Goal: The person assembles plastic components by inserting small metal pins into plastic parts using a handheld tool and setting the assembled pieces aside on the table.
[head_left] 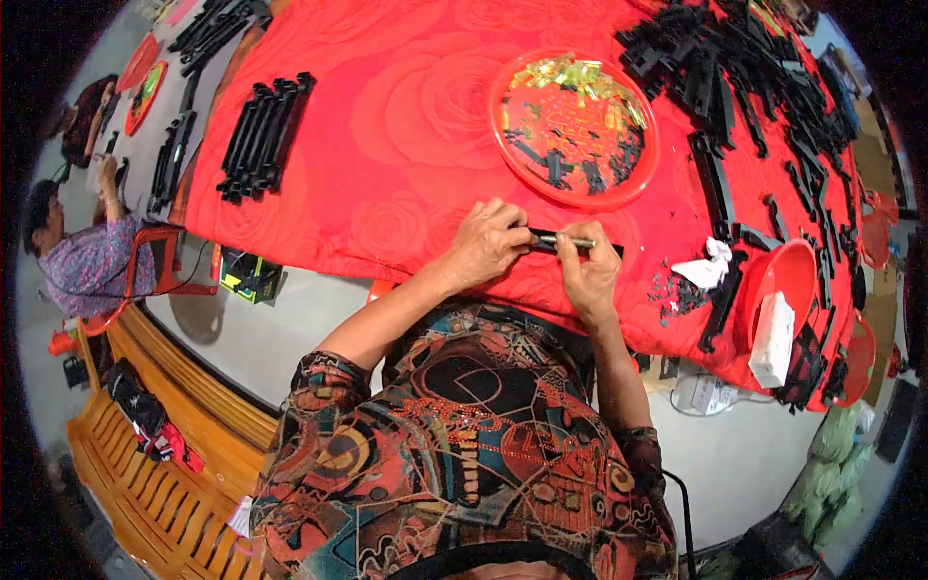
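We see the table [406,106] first, draped in a red cloth with a rose pattern and filling most of the view. Across its far right side sprawls a heap of black plastic strips [764,87], loosely tangled and spilling down toward the near edge. On the left part of the cloth lies a neat stack of black strips [263,135], laid side by side. Near the middle stands a round red tray [505,145] with shiny gold pieces at its far side and a few black parts scattered in it. By the right near edge we find a red bowl [807,266] tipped on its side, a white box [773,338] leaning at its mouth, and a crumpled white cloth [710,266] just beside it.

At the near edge, in front of the tray, our two hands meet over one black strip [543,244]. Our left hand [488,242] is curled around the strip's left end, pinning it to the cloth. Our right hand [588,271] grips its right end, fingers closed, with a thin metallic piece [570,240] showing between thumb and fingers. We cannot tell what that piece is.
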Demonstrator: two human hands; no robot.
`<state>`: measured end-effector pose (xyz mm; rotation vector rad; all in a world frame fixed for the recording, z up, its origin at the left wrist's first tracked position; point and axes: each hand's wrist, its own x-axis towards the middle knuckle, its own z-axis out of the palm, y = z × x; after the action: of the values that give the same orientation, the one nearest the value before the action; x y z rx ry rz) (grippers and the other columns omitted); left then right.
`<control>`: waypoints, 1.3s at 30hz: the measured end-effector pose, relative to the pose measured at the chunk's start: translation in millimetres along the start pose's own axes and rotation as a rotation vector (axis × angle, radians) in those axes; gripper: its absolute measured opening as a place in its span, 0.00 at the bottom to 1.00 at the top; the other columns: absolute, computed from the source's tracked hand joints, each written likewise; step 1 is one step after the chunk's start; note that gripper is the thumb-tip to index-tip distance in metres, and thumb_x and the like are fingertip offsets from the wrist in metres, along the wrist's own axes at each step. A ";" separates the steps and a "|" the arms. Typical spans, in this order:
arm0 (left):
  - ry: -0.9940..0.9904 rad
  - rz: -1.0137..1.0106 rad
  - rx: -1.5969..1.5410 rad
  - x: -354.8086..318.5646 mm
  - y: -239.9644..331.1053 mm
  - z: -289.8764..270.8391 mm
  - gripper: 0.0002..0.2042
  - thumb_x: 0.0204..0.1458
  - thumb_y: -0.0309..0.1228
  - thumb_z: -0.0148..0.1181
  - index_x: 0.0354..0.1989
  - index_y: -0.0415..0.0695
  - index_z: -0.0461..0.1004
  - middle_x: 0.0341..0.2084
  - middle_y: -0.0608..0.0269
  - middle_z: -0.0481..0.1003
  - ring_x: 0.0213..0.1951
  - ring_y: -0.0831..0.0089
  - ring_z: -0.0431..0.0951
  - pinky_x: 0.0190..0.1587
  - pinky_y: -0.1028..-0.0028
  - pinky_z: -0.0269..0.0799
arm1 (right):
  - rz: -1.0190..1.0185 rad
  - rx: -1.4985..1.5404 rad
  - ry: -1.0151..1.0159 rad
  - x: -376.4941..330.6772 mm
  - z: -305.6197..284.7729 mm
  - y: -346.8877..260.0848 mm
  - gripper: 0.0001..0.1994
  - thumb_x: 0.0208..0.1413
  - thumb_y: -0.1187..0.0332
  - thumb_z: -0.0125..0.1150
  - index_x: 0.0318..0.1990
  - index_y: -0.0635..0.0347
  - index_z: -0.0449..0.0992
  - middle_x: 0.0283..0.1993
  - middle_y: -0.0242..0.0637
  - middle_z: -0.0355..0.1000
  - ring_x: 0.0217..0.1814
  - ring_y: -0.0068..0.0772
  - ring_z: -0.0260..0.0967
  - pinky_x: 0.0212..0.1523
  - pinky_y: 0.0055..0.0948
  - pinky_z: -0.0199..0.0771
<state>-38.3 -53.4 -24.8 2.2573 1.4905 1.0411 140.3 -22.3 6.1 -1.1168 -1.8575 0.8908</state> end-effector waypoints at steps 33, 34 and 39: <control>-0.061 0.079 0.120 17.6 23.9 20.1 0.13 0.37 0.26 0.63 0.35 0.46 0.74 0.33 0.64 0.70 0.37 0.63 0.69 0.35 0.65 0.64 | 0.245 0.563 0.406 -41.6 -21.3 34.2 0.03 0.53 0.78 0.57 0.34 0.63 0.70 0.27 0.31 0.69 0.28 0.18 0.67 0.30 0.19 0.71; -0.068 0.071 0.124 16.7 24.1 22.0 0.13 0.37 0.26 0.63 0.35 0.46 0.74 0.33 0.64 0.70 0.37 0.63 0.69 0.35 0.65 0.64 | 0.279 0.562 0.376 -40.4 -19.8 33.7 0.04 0.53 0.78 0.56 0.35 0.64 0.69 0.29 0.33 0.70 0.30 0.20 0.69 0.31 0.20 0.74; -0.034 0.039 0.164 22.1 29.3 32.2 0.13 0.36 0.28 0.64 0.34 0.46 0.75 0.32 0.66 0.69 0.38 0.66 0.68 0.38 0.66 0.61 | 0.326 0.563 0.512 -36.4 -36.1 29.8 0.05 0.52 0.80 0.56 0.35 0.64 0.67 0.30 0.37 0.71 0.27 0.23 0.71 0.29 0.22 0.76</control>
<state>9.0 -41.6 -22.3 2.4106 1.5770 0.9165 194.3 -38.5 -12.4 -1.1554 -0.9421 1.0951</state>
